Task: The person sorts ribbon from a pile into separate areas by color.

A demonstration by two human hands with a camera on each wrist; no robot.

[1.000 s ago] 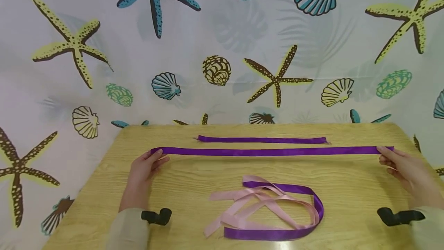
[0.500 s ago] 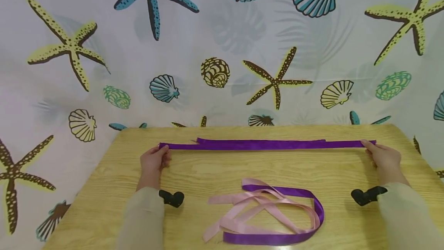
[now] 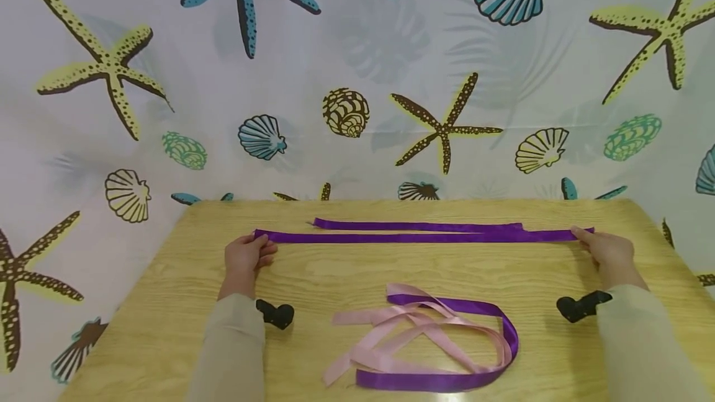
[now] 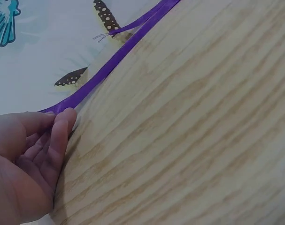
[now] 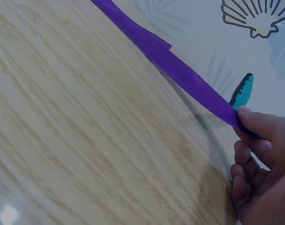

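A long purple ribbon (image 3: 357,238) stretches nearly straight between the two hands over the far part of the table. My left hand (image 3: 243,257) pinches its left end between thumb and fingers, as the left wrist view also shows. At the other end, my right hand (image 3: 609,252) pinches the ribbon with thumb and forefinger, a short tip sticking out past the grip. Just behind it lies a shorter purple ribbon (image 3: 391,226) with frayed ends; the long one overlaps its right part in the head view.
Nearer the front of the wooden table (image 3: 167,327), pink ribbons (image 3: 385,327) lie crossed in a loose heap with another purple ribbon (image 3: 436,381) curving around them. A white cloth (image 3: 301,67) printed with starfish and shells hangs behind the table.
Both hands have come inward with the long ribbon, the right one further. The ribbon has moved back toward the shorter purple ribbon, covered most of it, then uncovered its left part again.
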